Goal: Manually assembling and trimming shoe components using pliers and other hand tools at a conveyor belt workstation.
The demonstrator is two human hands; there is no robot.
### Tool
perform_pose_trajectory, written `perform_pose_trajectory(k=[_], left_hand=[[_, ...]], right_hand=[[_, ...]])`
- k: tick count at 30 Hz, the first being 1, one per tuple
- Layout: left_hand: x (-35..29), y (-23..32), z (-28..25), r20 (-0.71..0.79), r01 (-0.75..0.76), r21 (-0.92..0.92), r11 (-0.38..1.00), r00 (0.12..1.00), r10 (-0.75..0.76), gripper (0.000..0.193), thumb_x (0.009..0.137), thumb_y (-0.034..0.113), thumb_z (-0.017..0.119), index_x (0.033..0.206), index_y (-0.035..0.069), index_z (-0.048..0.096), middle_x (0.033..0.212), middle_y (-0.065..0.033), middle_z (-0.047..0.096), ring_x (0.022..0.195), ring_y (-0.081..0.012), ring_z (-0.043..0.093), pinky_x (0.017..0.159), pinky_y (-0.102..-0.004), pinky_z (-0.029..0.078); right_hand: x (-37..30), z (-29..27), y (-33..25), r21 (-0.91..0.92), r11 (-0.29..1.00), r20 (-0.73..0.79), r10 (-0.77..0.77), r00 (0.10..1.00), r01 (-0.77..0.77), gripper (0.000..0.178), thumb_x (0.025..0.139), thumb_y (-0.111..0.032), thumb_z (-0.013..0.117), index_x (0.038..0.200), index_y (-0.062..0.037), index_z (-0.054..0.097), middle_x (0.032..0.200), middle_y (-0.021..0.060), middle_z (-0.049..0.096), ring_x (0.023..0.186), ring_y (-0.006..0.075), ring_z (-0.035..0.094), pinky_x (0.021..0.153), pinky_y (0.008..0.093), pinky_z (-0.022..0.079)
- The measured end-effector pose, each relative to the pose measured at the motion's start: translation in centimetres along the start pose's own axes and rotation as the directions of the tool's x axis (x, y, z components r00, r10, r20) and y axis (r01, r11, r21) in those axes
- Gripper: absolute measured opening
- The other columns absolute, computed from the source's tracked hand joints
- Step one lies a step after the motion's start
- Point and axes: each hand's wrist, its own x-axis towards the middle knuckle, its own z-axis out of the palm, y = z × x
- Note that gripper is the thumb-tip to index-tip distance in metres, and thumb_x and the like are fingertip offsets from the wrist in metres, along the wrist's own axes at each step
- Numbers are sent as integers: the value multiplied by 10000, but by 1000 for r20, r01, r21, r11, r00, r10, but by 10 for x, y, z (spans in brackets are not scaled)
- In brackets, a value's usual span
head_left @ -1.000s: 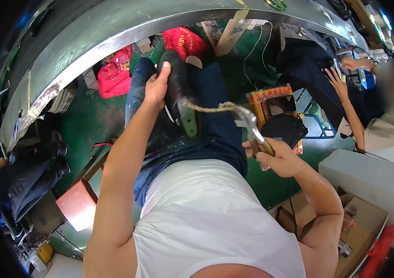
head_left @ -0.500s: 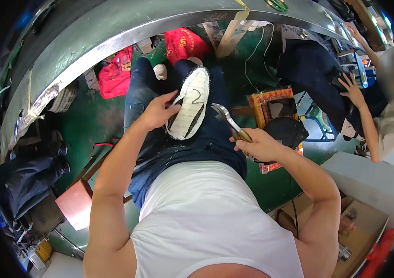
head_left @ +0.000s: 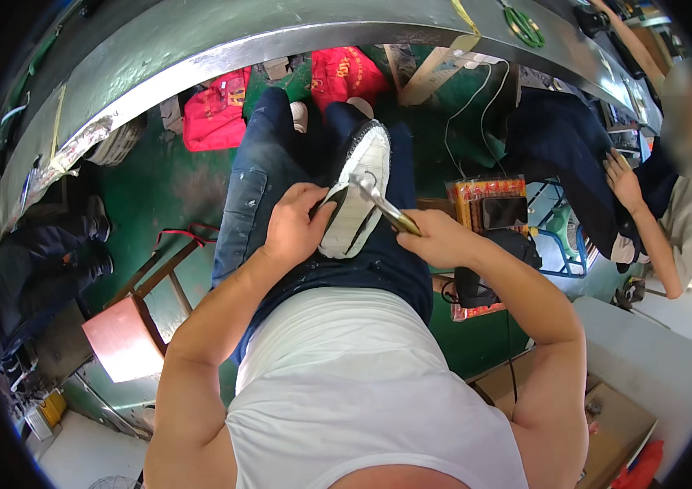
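Note:
A shoe [head_left: 360,220], sole side up with a whitish bottom and a dark, fuzzy rim, lies across my thighs. My left hand [head_left: 297,222] is closed at its left edge, thumb and fingers pinching a dark strip of the upper. In my right hand [head_left: 437,236] are lasting pincers [head_left: 393,212] with brass-coloured handles, gripped from the right. Their metal head rests over the middle of the shoe's bottom; whether the jaws bite on anything cannot be made out.
A grey bench [head_left: 297,37] curves across the front. Red bags [head_left: 215,114] lie under it. At right are an orange packet [head_left: 476,191], a phone [head_left: 505,213], a black bag [head_left: 488,265] and a seated co-worker [head_left: 680,204]. A wooden stool [head_left: 124,338] stands at left.
The pincers have moved left, from beside the shoe to over its bottom. My left hand has shifted down along the shoe's edge. The whole view has shifted slightly.

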Motion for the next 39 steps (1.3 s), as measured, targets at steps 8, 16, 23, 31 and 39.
perform_pose_trajectory(k=[8, 16, 23, 31, 39], left_hand=[[-3, 12, 3, 14, -95, 0, 995, 995, 95, 134, 783, 38, 797, 774, 9, 667, 733, -112, 611, 649, -236, 624, 542, -334, 476], [12, -11, 15, 36, 77, -171, 982, 997, -71, 249, 1001, 161, 526, 1175, 7, 617, 1110, -213, 649, 1020, -398, 635, 906, -428, 505], [12, -48, 25, 437, 244, -225, 943, 891, -126, 638, 1043, 341, 392, 1528, -33, 211, 1499, -279, 333, 1416, -415, 302, 1188, -436, 215], [29, -53, 26, 556, 440, -378, 815, 811, -180, 1069, 857, 479, 730, 1580, 30, 84, 1552, -246, 266, 1461, -358, 234, 1199, -428, 181], [48, -46, 28, 549, 400, -378, 835, 823, -146, 1111, 761, 455, 822, 1583, 78, 176, 1493, -232, 392, 1398, -357, 365, 1169, -422, 262]], right_hand=[[11, -34, -25, -290, 957, 101, 1, 995, 28, 302, 904, -226, 609, 1088, 13, 593, 827, 161, 630, 729, 267, 609, 709, 379, 502], [28, -81, -49, -287, 924, 434, 359, 826, -251, 300, 910, -282, 649, 932, 15, 616, 796, 138, 648, 705, 270, 641, 654, 383, 507], [49, -74, 15, -409, 891, 205, -123, 971, 199, 268, 882, -238, 694, 981, 6, 640, 860, 195, 686, 833, 397, 678, 741, 487, 524], [83, -42, 83, -400, 798, 3, -490, 872, 450, 261, 824, -214, 715, 1022, -65, 633, 920, 102, 695, 868, 329, 670, 784, 434, 513], [27, -25, 60, -42, 983, -25, -182, 983, 181, 477, 826, -212, 713, 1253, -41, 587, 1064, 192, 646, 1009, 345, 644, 919, 409, 498]])
